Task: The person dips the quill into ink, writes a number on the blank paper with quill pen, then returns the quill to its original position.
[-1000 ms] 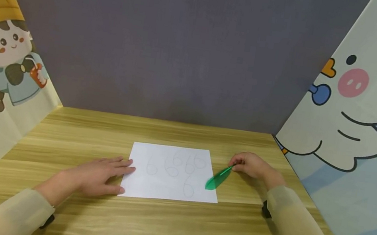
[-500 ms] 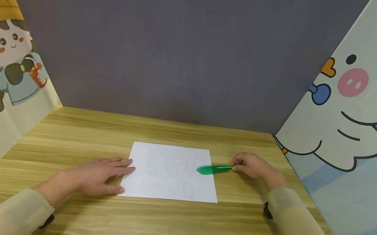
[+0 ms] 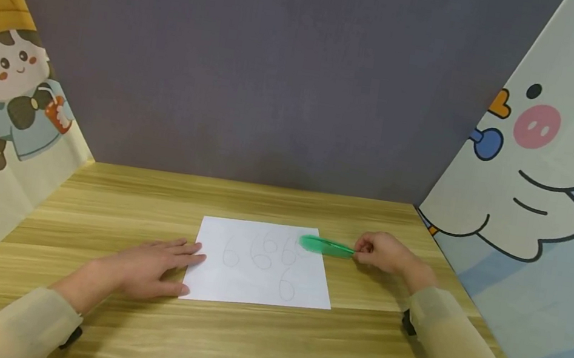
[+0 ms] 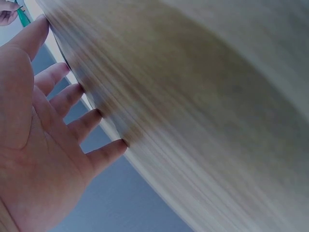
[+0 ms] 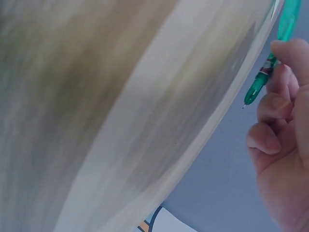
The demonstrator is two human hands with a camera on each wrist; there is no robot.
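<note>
A white sheet of paper (image 3: pixel 250 287) with several pencil-like 6 shapes lies on the wooden table. My left hand (image 3: pixel 150 270) rests at the paper's left edge, fingers spread and fairly straight, fingertips on the sheet. Right of the sheet, my right hand (image 3: pixel 386 254) pinches a translucent green pen (image 3: pixel 329 247) between thumb and fingers. The pen's body stretches left over the paper's upper right corner, blurred in the head view and covering part of a 6. In the right wrist view, the thin writing tip of the pen (image 5: pixel 258 84) points away from the paper, beside curled fingers.
The wooden table (image 3: pixel 252 345) runs back to a dark grey panel (image 3: pixel 268 78). Side panels with cartoon figures, a capped child (image 3: pixel 11 67) and a white bird (image 3: pixel 560 156), flank it. Both sleeves have a black band near the wrist.
The green pen's far end has swung up and away, from the paper's right edge to over its upper right corner. The right hand has barely shifted; the left hand and paper stay put.
</note>
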